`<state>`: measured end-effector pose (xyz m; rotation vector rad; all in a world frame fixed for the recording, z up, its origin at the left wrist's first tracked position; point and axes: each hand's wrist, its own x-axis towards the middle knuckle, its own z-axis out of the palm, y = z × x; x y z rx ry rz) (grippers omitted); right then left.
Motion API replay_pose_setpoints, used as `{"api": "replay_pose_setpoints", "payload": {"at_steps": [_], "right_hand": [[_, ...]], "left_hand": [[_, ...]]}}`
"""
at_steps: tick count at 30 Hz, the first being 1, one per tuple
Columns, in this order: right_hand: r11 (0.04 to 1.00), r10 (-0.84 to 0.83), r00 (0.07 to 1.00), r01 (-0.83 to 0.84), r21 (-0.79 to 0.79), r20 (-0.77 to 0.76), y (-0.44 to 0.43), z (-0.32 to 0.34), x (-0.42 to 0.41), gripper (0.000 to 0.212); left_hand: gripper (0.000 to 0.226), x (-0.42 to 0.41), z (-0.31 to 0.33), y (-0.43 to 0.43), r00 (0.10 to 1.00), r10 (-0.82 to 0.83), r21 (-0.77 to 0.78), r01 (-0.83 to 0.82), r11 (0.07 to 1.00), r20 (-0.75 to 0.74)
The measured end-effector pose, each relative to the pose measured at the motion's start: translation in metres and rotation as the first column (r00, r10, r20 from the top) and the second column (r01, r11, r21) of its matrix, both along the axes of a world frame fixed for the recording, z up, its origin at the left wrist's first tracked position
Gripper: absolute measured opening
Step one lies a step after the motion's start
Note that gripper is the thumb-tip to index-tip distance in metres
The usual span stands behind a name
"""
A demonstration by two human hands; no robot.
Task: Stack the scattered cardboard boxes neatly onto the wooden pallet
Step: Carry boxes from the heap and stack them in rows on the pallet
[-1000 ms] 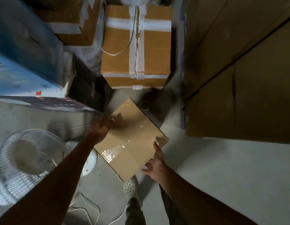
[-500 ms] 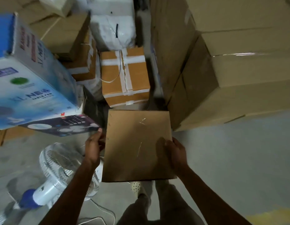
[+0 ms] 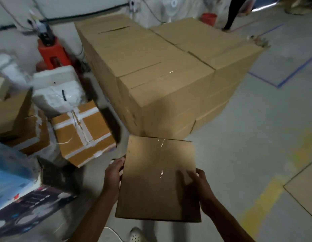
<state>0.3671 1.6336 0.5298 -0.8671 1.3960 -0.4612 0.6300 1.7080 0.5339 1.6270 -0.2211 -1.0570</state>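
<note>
I carry a plain brown cardboard box (image 3: 157,179) in front of me, its taped top facing up. My left hand (image 3: 114,173) grips its left edge, fingers curled over the side. My right hand (image 3: 198,182) grips the right edge, thumb lying on the top face. Straight ahead stands a tall stack of large cardboard boxes (image 3: 162,70), several across and more than one layer high. Whatever the stack rests on is hidden by the boxes.
At left sit a tape-strapped box (image 3: 83,131), a white wrapped bundle (image 3: 57,88), more cartons (image 3: 14,117) and a blue printed box (image 3: 14,186). A red stool (image 3: 52,53) stands by the wall. Flat cardboard (image 3: 305,187) lies at right. Someone's leg (image 3: 232,13) shows at the far back.
I have lifted the box off the floor and levelled it between both hands. My view has risen from the floor and fan to the tall stack ahead.
</note>
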Motion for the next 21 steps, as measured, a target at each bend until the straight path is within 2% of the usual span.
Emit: {"api": "replay_pose_setpoints", "payload": {"at_steps": [5, 8, 11, 15, 18, 21], "right_hand": [[0.972, -0.229, 0.973, 0.229, -0.051, 0.011, -0.007, 0.017, -0.116, 0.065], [0.931, -0.357, 0.934, 0.358, -0.074, 0.037, -0.015, 0.03, -0.194, 0.057], [0.888, -0.443, 0.892, 0.451, -0.091, 0.096, -0.028, 0.049, -0.261, 0.046], [0.834, -0.513, 0.854, 0.52, -0.186, 0.088, -0.053, 0.076, -0.338, 0.043], [0.804, -0.546, 0.838, 0.524, -0.28, 0.001, -0.081, 0.091, -0.391, 0.063], [0.817, -0.532, 0.842, 0.479, -0.32, -0.097, -0.117, 0.108, -0.44, 0.072]], "left_hand": [[0.026, -0.107, 0.042, -0.058, 0.977, -0.21, -0.058, 0.209, 0.976, -0.02], [0.032, -0.179, 0.059, -0.093, 0.936, -0.353, -0.102, 0.349, 0.932, -0.02], [0.041, -0.254, 0.08, -0.124, 0.842, -0.538, -0.125, 0.537, 0.834, 0.026], [0.049, -0.337, 0.102, -0.166, 0.733, -0.677, -0.189, 0.675, 0.713, 0.064], [0.054, -0.38, 0.114, -0.206, 0.692, -0.703, -0.155, 0.722, 0.675, 0.165], [0.061, -0.418, 0.121, -0.258, 0.624, -0.756, -0.109, 0.78, 0.616, 0.197]]}}
